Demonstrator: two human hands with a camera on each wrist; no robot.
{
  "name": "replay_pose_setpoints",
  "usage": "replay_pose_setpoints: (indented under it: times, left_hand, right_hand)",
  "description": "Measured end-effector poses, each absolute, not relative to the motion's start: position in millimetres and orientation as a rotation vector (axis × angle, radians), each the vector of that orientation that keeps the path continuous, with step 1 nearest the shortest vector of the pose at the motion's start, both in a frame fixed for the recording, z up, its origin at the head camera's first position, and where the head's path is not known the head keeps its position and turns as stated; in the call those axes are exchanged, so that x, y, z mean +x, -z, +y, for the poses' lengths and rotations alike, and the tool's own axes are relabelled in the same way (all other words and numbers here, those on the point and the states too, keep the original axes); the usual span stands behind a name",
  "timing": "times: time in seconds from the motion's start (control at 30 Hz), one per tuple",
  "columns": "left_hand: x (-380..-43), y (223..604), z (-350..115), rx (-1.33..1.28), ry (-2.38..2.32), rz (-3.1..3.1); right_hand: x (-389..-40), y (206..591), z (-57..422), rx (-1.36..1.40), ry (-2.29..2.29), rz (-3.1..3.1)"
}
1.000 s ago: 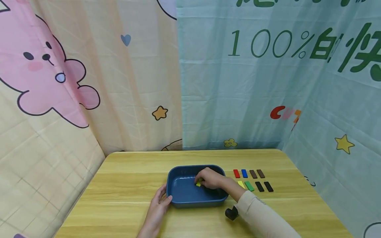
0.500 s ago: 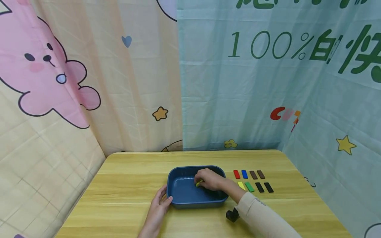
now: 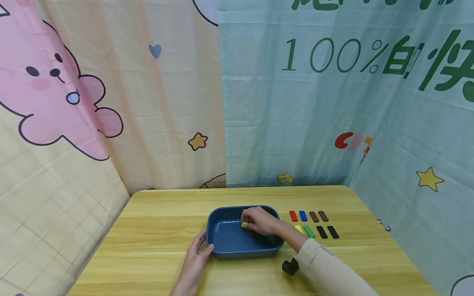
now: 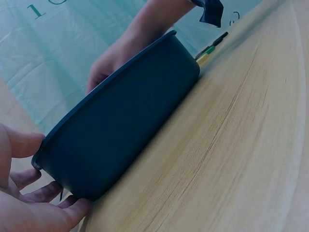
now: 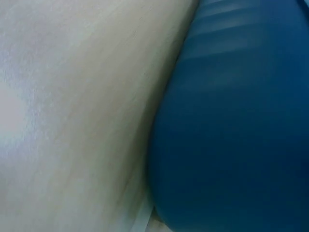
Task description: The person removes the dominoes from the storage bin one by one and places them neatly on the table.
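A dark blue rectangular basin (image 3: 246,253) stands on the wooden table. My left hand (image 3: 195,255) holds its left front corner; in the left wrist view the thumb lies at the rim and the fingers press the outer wall of the basin (image 4: 120,116). My right hand (image 3: 261,221) reaches inside over the right side and pinches a small yellow block (image 3: 244,225), mostly covered by the fingers. Whether the block touches the basin floor I cannot tell. Only the outside of the basin (image 5: 231,130) shows in the right wrist view; the hand is out of sight there.
Two rows of flat blocks lie right of the basin: red (image 3: 293,216), blue (image 3: 303,216) and brown (image 3: 313,216) behind, yellow (image 3: 298,229), green (image 3: 309,231) and black (image 3: 321,232) in front. Printed curtains (image 3: 289,115) hang behind the table (image 3: 159,222).
The right hand has turned and raised the yellow block slightly inside the basin, shifting a little to the left. The left hand stays at the same corner.
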State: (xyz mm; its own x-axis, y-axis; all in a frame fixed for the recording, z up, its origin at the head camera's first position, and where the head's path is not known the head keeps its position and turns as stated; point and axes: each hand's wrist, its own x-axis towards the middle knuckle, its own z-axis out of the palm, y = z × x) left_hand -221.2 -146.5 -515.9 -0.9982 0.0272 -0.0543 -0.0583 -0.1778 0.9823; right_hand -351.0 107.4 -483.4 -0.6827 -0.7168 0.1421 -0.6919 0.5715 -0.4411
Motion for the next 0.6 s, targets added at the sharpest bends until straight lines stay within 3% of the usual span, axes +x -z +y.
replay_pose_setpoints:
  times: [0.6]
  left_hand:
    - [-218.9,513.8,-145.7,-0.051,-2.375,1.972]
  right_hand:
    - [-344.9,474.8,118.9,-1.090,0.997,2.662]
